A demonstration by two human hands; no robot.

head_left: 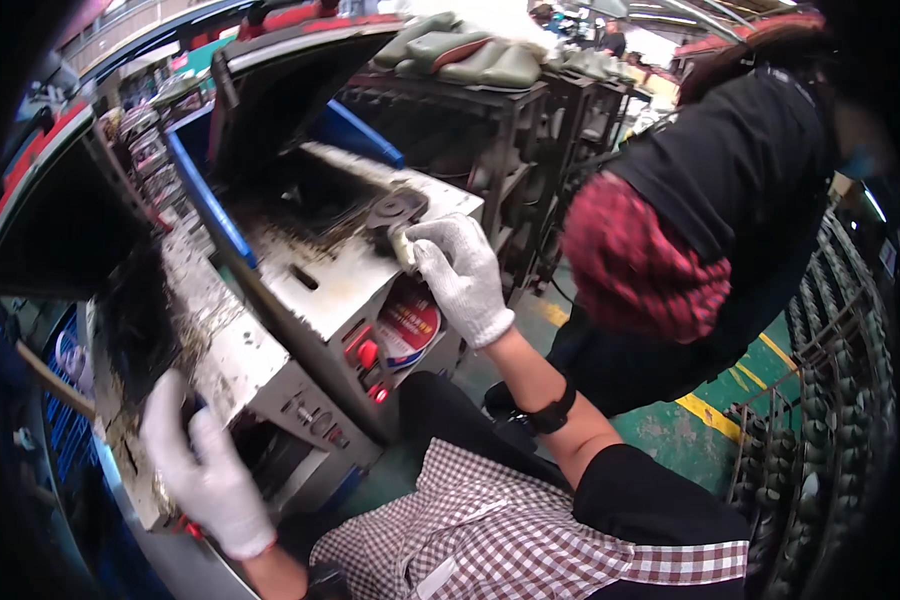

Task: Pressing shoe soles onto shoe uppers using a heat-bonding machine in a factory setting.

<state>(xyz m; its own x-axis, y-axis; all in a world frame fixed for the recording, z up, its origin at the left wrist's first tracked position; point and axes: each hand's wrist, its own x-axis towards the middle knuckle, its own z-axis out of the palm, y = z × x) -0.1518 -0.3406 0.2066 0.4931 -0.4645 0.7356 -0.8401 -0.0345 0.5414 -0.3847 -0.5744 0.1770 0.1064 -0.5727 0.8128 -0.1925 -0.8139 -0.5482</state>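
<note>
My right hand [460,280], in a white knit glove, is closed with thumb and fingers pinched on a small pale yellowish piece [404,247]. Its exact kind cannot be made out. Just beyond it, a dark rounded metal part [398,207] sits on the worn white top of a machine [320,290]. My left hand [205,475], gloved alike, is raised at the lower left with its fingers apart. It is nearest the front edge of a second machine [232,365], and nothing shows in its grasp.
Raised dark lids [280,90] tilt over both machines. Red buttons [367,353] are on the front panel. Close on my right, a person in black with a red checked sleeve [645,260] bends forward. Racks of dark green pieces [820,430] stand at far right; olive boots [470,55] lie behind.
</note>
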